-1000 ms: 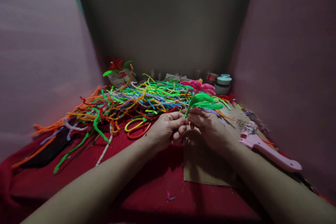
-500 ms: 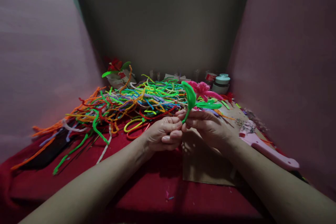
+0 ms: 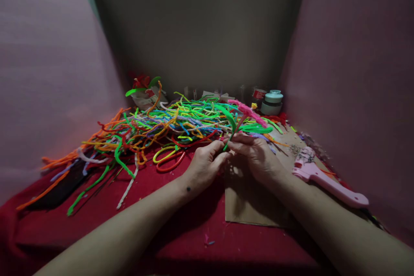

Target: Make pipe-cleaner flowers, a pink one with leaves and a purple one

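Observation:
My left hand (image 3: pixel 207 161) and my right hand (image 3: pixel 257 157) meet at the centre, fingers pinched around the stem of a pipe-cleaner flower. Its pink flower head (image 3: pixel 248 113) with a yellow centre leans to the right above my right hand. A green pipe-cleaner leaf (image 3: pixel 229 116) rises from between my fingertips, its lower end at my left thumb. More green leaf loops (image 3: pixel 255 129) show behind my right hand; whether they belong to this flower I cannot tell.
Behind my hands spreads a heap of coloured pipe cleaners (image 3: pixel 168 120). Scissors (image 3: pixel 171 164) with red and yellow handles lie left of my hands. Cardboard (image 3: pixel 255 211) rests on the red cloth (image 3: pixel 181 241). A pink tool (image 3: pixel 336 187) lies right, a lidded jar (image 3: pixel 273 101) at the back.
The flower has turned, so its pink head now shows side-on with its yellow centre. The leaf has tilted left. My left hand has rolled over, its back now facing up.

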Demonstrator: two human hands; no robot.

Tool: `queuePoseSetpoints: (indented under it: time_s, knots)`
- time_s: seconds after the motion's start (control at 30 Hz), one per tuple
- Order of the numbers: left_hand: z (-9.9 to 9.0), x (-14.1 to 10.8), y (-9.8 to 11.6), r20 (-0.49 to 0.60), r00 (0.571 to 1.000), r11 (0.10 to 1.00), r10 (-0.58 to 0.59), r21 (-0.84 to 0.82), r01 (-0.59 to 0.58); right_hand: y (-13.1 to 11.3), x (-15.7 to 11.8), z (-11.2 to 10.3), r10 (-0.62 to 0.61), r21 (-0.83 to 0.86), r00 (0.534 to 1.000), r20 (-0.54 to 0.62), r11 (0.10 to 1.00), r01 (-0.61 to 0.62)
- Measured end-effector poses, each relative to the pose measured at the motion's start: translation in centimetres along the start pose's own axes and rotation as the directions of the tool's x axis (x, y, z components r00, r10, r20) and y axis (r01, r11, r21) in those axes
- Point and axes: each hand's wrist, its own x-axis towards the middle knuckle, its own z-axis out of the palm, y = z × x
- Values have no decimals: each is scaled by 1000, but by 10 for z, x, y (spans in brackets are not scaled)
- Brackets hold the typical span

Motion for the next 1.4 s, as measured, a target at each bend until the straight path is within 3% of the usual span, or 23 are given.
queuePoseSetpoints:
  time_s: [0.13, 0.23, 0.43, 0.6, 0.73, 0.83, 1.0, 1.1, 1.23, 1.33, 1.4]
  knots:
    - [3, -3, -7, -61, 998, 1000, -4, 25, 6, 0, -3, 2, -6, -85, 999, -33, 996, 3]
    - [3, -2, -7, -55, 998, 998, -30, -61, 26, 0, -4, 4, -17, -87, 998, -52, 996, 12]
    - [2, 3, -1, 133, 980, 898, -147, -397, 188, 0, -4, 6, 2, 15, 998, 61, 1000, -3]
    - [-2, 6, -7, 320, 927, 738, -195, -575, 354, 1, -4, 4, 22, 92, 988, 154, 995, -36]
    - [-6, 8, -12, 447, 880, 609, -160, -657, 445, 1, -3, 0, 14, 4, 995, 97, 1000, -14]
    - [-10, 9, -15, 516, 847, 538, -130, -680, 497, 1, -2, -3, 19, -42, 992, 124, 999, -14]
    - [-14, 9, -15, 584, 803, 537, -118, -643, 546, 2, -3, -1, 32, 43, 989, 142, 998, -38]
    - [-10, 7, -8, 496, 856, 692, -144, -568, 445, 1, -5, 2, 38, 88, 991, 132, 995, -50]
    - [0, 1, -3, 203, 972, 957, -117, -239, 166, 0, -6, 5, 36, 79, 997, 74, 996, -42]
    - [4, -3, -7, 1, 1000, 997, 13, 80, -13, 0, -6, 5, 33, 53, 999, -18, 998, -32]
    - [5, -4, -9, -30, 998, 985, 58, 163, -53, 1, -6, 5, 15, 12, 999, -39, 1000, -15]
